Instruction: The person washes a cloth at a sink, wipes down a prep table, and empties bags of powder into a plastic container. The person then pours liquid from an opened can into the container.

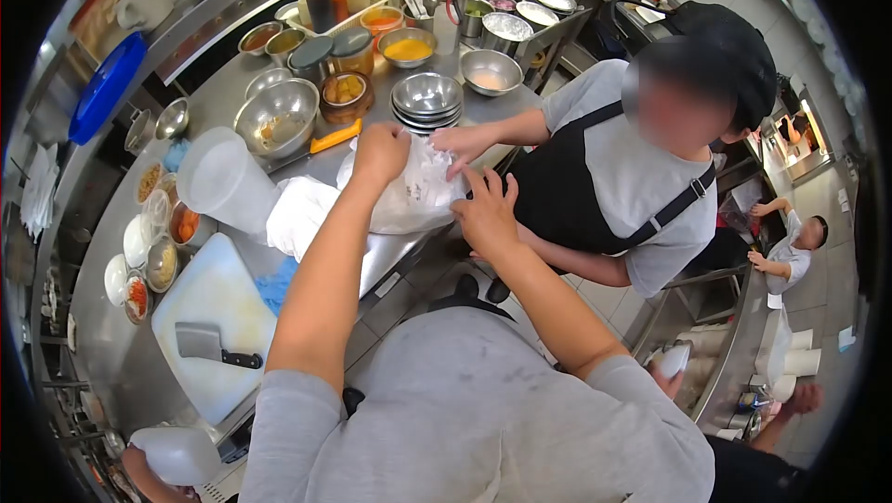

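Observation:
A white translucent plastic bag (413, 201) with something inside rests at the counter's front edge. My left hand (382, 152) is closed on the gathered top of the bag, its fingertips partly hidden. On the bag's right side is my right hand (489, 213), fingers spread, with the thumb side against the plastic. A co-worker's hand (465, 143) reaches in between and also touches the bag. Left of the bag lies a white cloth-like bundle (303, 215). Stacked steel bowls (426, 100) stand just behind, near an orange-handled tool (334, 138).
A cleaver (216, 343) lies on the white cutting board (214, 294) at left. A large translucent bucket (223, 178) and steel mixing bowl (276, 118) stand on the counter (111, 354). The co-worker (595, 150) stands close at right. Another person's hand holds a white container (175, 455) at lower left.

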`<state>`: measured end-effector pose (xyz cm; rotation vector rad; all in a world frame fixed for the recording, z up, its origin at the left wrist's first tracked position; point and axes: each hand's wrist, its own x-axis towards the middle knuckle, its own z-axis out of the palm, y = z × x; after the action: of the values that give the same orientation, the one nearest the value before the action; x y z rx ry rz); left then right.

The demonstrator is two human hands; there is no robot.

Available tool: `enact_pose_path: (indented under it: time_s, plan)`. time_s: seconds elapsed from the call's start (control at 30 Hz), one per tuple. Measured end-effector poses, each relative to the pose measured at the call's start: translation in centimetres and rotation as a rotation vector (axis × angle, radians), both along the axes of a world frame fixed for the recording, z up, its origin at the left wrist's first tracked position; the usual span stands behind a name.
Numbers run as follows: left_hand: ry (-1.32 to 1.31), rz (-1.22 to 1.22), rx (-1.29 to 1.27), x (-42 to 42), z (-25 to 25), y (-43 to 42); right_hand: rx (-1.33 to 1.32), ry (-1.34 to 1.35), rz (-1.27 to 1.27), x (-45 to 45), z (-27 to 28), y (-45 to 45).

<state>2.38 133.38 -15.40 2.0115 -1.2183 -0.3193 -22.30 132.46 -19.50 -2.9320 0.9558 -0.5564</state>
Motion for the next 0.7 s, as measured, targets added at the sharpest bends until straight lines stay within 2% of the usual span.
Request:
enact_pose_path:
  time_s: [0.07,0.3,0.37,0.5,0.57,0.6,0.67,0.7]
  plan:
    - [0.095,0.038,-0.041,-0.2,1.5,-0.2,0.025,-0.068,-0.007,-0.2,0.6,0.1]
    - [0.191,0.008,-0.003,-0.4,0.0,2.2,0.099,-0.094,-0.028,-1.6,-1.1,0.7]
    - [0.445,-0.055,-0.085,-0.6,-0.2,3.1,0.107,-0.073,-0.036,-1.8,-1.0,0.7]
    - [0.467,-0.016,-0.083,0.1,-0.9,5.5,0.091,-0.067,-0.021,-1.6,-0.8,0.8]
    - [-0.037,-0.088,0.01,0.9,-1.9,6.9,0.087,-0.041,-0.027,-1.4,-0.7,1.3]
    - [-0.036,-0.077,0.022,1.1,-2.4,7.6,0.099,-0.041,-0.016,-1.2,-0.8,1.8]
    - [-0.368,-0.139,0.335,1.6,-1.9,8.1,0.09,-0.094,0.037,-0.3,-0.2,2.0]
    - [-0.374,-0.123,0.334,1.5,-1.3,8.3,0.087,-0.101,0.052,0.4,0.3,2.1]
